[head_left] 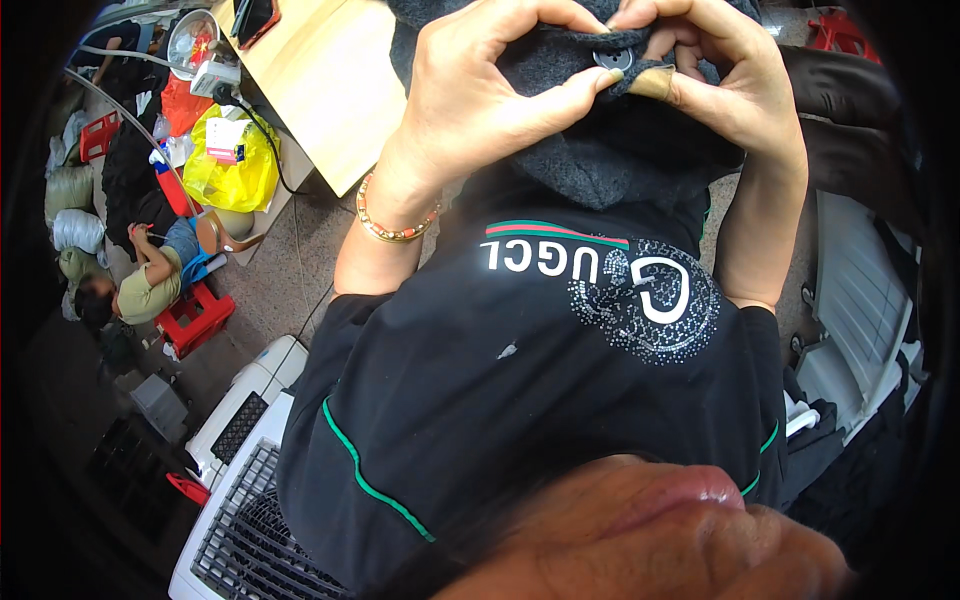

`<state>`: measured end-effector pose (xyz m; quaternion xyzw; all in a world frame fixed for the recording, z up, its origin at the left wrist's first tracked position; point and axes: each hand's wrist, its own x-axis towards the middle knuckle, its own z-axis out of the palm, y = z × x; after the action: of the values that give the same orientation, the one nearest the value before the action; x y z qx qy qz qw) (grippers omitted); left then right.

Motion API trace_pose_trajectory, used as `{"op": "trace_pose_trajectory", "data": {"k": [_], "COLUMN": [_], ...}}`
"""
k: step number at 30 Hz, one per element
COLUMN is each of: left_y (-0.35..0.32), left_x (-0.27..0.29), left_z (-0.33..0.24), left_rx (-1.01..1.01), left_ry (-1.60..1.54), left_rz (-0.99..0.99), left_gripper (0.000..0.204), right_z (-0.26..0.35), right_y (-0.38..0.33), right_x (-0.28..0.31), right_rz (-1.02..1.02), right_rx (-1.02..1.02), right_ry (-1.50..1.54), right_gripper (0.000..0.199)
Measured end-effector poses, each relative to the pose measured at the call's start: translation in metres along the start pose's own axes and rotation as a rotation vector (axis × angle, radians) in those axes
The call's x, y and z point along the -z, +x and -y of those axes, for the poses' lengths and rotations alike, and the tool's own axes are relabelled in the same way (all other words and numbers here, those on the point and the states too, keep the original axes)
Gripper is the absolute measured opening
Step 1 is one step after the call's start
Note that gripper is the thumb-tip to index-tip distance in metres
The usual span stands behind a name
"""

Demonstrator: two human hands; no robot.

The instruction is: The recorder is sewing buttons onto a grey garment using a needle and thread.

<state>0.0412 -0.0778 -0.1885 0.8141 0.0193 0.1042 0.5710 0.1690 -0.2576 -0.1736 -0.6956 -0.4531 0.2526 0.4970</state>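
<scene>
A dark grey woolly garment point(580, 165) is bunched at the top of the head view, in front of my chest. On its edge sits a dark round button point(613, 60). My left hand point(500, 85), with a beaded bracelet at the wrist, pinches the garment, its thumb tip touching the button's lower rim. From the other side my right hand point(735, 85) grips the same edge close to the button. A tan wrap point(652, 82) covers part of its thumb. Some of the right fingers are hidden behind the cloth.
A light wooden tabletop point(320, 80) with a phone point(256, 20) on it stands at the far left. Beyond are a yellow plastic bag point(230, 165), a power cord and a person point(150, 275) on a red stool point(195, 318). A white grilled appliance point(255, 520) is near left; dark padded seating point(840, 90) is right.
</scene>
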Motion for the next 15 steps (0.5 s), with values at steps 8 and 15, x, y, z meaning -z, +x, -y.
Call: {"op": "trace_pose_trajectory", "data": {"k": [8,15], "left_y": [0.003,0.010], "left_x": [-0.002,-0.006], "left_z": [0.013,0.015], "left_rx": [-0.239,-0.474], "left_ry": [0.063,0.281], "left_rz": [-0.047,-0.165], "left_gripper": [0.027,0.025], "right_z": [-0.008,-0.012], "right_y": [0.000,0.001], "right_x": [-0.007,-0.011], "right_rz": [-0.105,-0.204], "right_rx": [-0.019,0.067], "right_ry": [0.130,-0.030], "right_gripper": [0.025,0.018]}}
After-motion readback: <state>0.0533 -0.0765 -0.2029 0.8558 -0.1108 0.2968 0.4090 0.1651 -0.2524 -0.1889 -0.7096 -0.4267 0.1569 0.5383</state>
